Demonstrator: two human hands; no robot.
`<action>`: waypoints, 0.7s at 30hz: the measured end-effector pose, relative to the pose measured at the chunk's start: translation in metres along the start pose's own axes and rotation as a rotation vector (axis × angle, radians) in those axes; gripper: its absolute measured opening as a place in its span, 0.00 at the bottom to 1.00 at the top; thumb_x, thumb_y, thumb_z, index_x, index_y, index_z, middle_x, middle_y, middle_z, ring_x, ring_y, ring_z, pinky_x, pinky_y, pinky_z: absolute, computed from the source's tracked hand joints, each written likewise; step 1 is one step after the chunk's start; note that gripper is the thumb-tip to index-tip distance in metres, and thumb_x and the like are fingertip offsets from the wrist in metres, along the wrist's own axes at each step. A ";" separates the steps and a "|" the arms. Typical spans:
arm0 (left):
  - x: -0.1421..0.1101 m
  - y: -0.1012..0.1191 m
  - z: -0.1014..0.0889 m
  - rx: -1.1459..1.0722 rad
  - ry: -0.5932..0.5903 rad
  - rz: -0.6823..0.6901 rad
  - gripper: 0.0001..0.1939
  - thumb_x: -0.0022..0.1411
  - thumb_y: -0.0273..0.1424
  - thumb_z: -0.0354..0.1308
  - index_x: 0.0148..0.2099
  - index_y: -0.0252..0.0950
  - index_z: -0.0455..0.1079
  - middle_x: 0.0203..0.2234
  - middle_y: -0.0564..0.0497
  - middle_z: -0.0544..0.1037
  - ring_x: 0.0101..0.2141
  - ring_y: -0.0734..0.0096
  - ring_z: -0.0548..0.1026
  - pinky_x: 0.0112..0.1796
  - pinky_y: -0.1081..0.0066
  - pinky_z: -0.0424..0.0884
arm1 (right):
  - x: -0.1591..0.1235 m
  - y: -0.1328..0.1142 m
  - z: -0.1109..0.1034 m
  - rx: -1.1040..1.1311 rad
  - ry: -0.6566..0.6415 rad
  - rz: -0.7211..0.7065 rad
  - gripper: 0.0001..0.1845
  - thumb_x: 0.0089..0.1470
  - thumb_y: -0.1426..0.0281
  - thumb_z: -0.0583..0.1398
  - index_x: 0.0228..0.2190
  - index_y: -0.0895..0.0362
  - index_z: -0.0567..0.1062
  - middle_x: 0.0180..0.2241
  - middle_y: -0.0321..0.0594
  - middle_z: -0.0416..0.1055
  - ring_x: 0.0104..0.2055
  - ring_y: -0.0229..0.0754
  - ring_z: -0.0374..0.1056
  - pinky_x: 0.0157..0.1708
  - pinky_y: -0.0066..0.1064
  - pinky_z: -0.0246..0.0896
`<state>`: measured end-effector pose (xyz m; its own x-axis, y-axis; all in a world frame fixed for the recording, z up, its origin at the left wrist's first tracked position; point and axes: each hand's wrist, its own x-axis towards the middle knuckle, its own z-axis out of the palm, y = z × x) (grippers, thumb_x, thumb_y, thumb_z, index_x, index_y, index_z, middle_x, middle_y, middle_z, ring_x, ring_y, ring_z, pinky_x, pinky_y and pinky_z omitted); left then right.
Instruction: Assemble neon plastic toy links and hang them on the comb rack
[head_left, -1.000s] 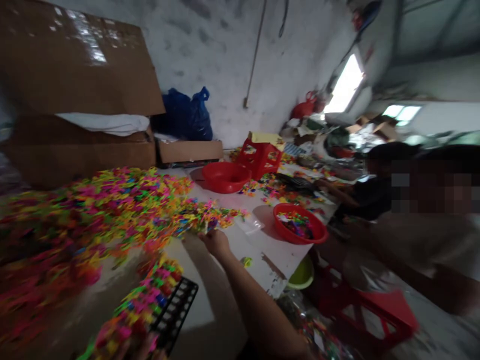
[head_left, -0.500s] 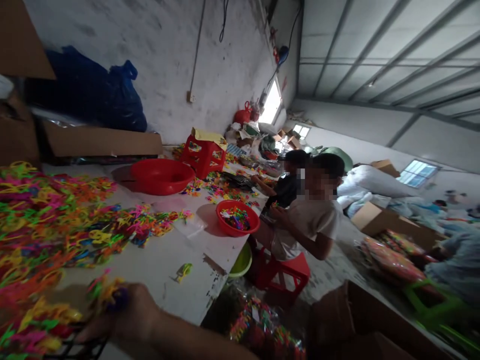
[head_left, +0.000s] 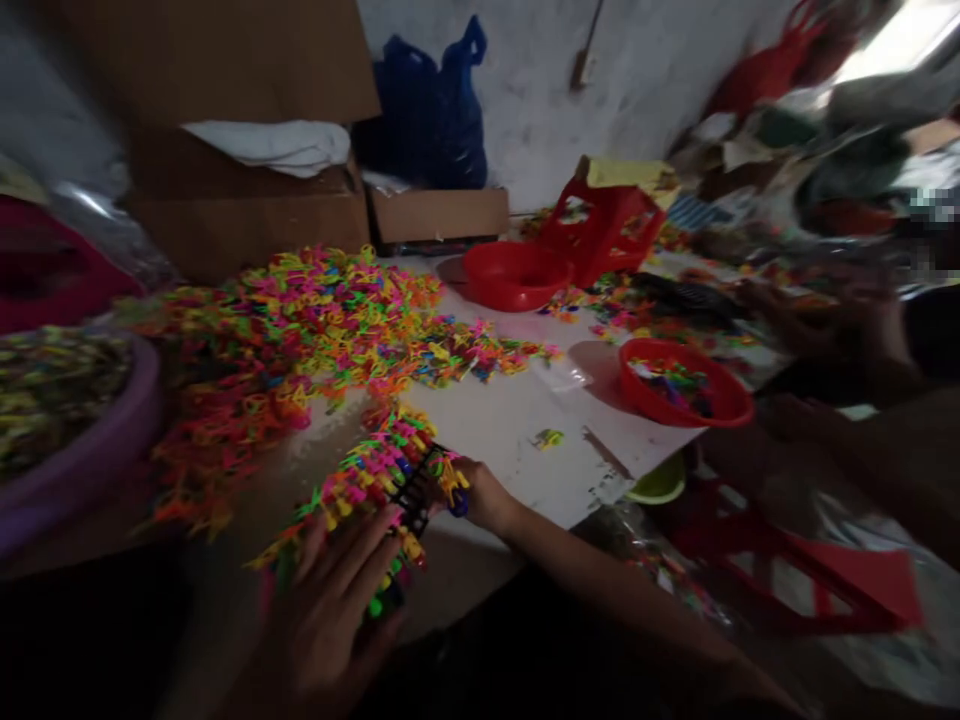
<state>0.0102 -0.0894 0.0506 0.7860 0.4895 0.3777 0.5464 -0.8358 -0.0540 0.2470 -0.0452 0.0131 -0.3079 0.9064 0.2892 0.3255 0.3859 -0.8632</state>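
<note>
A black slotted rack (head_left: 414, 492) stands on the table in front of me, packed with rows of bright plastic toy pieces (head_left: 373, 464). My left hand (head_left: 337, 600) grips its near end, fingers laid across the filled rows and the thumb on the near side. At the rack's right edge, my right hand (head_left: 480, 495) is closed on a few small plastic pieces (head_left: 453, 484), yellow, orange and dark blue; its fingertips are partly hidden behind them. Beyond the rack spreads a large loose heap of similar pieces (head_left: 315, 320).
An upright red basin (head_left: 517, 278) and another red basin (head_left: 682, 385) with pieces sit farther right. A purple tub (head_left: 142, 400) is at left. Cardboard boxes (head_left: 255, 220), a blue bag (head_left: 435, 120) and a red stool (head_left: 600, 230) line the wall. A co-worker's arms (head_left: 862, 330) show at right.
The view swung right, then back left and down. My right hand went from the heap's edge to the rack, bringing several pieces with it. My left hand now shows more fully on the rack.
</note>
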 end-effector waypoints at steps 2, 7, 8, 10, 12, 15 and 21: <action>0.005 0.005 -0.004 -0.023 -0.022 -0.041 0.25 0.57 0.40 0.51 0.55 0.35 0.60 0.56 0.45 0.63 0.55 0.62 0.61 0.59 0.57 0.37 | 0.001 0.000 0.004 0.023 -0.077 -0.074 0.21 0.49 0.54 0.57 0.16 0.56 0.71 0.21 0.38 0.71 0.28 0.38 0.67 0.32 0.27 0.61; 0.010 0.010 -0.002 -0.052 -0.017 -0.058 0.25 0.57 0.36 0.51 0.56 0.33 0.59 0.56 0.44 0.63 0.55 0.61 0.61 0.58 0.56 0.38 | -0.001 0.003 0.012 -0.108 -0.098 -0.111 0.23 0.50 0.53 0.56 0.15 0.56 0.70 0.18 0.36 0.69 0.25 0.36 0.65 0.37 0.29 0.56; 0.009 0.009 -0.002 -0.042 -0.013 -0.048 0.25 0.57 0.35 0.52 0.56 0.32 0.59 0.55 0.44 0.64 0.55 0.61 0.61 0.59 0.57 0.38 | -0.001 0.004 0.012 -0.141 -0.101 -0.115 0.23 0.50 0.53 0.56 0.15 0.56 0.69 0.18 0.36 0.69 0.25 0.36 0.65 0.38 0.30 0.55; 0.009 0.008 -0.003 -0.031 0.004 -0.035 0.25 0.56 0.34 0.52 0.55 0.32 0.60 0.55 0.44 0.65 0.55 0.61 0.61 0.59 0.57 0.39 | -0.001 0.006 0.012 -0.189 -0.116 -0.123 0.21 0.51 0.54 0.57 0.17 0.56 0.70 0.19 0.37 0.70 0.27 0.36 0.65 0.39 0.30 0.54; 0.009 0.007 -0.004 -0.025 0.039 -0.024 0.22 0.56 0.34 0.53 0.52 0.32 0.63 0.54 0.43 0.66 0.54 0.60 0.62 0.58 0.56 0.41 | -0.001 0.007 0.012 -0.203 -0.130 -0.125 0.19 0.51 0.56 0.57 0.18 0.56 0.70 0.21 0.37 0.71 0.27 0.36 0.65 0.37 0.28 0.54; 0.011 0.008 -0.004 0.006 0.085 -0.018 0.20 0.56 0.36 0.52 0.49 0.33 0.65 0.51 0.43 0.69 0.54 0.59 0.63 0.58 0.55 0.43 | 0.000 0.006 0.014 -0.234 -0.172 -0.158 0.17 0.54 0.62 0.57 0.18 0.57 0.68 0.21 0.37 0.70 0.27 0.35 0.64 0.35 0.27 0.54; 0.014 0.008 -0.008 0.013 0.036 -0.026 0.27 0.57 0.37 0.51 0.56 0.31 0.59 0.54 0.44 0.66 0.55 0.60 0.61 0.58 0.59 0.44 | 0.007 0.004 0.025 -0.560 -0.310 -0.239 0.08 0.54 0.69 0.57 0.25 0.58 0.73 0.27 0.40 0.68 0.34 0.39 0.62 0.39 0.30 0.54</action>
<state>0.0233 -0.0913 0.0626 0.7609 0.5013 0.4120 0.5703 -0.8195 -0.0561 0.2233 -0.0416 0.0011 -0.6438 0.7261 0.2413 0.6045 0.6760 -0.4215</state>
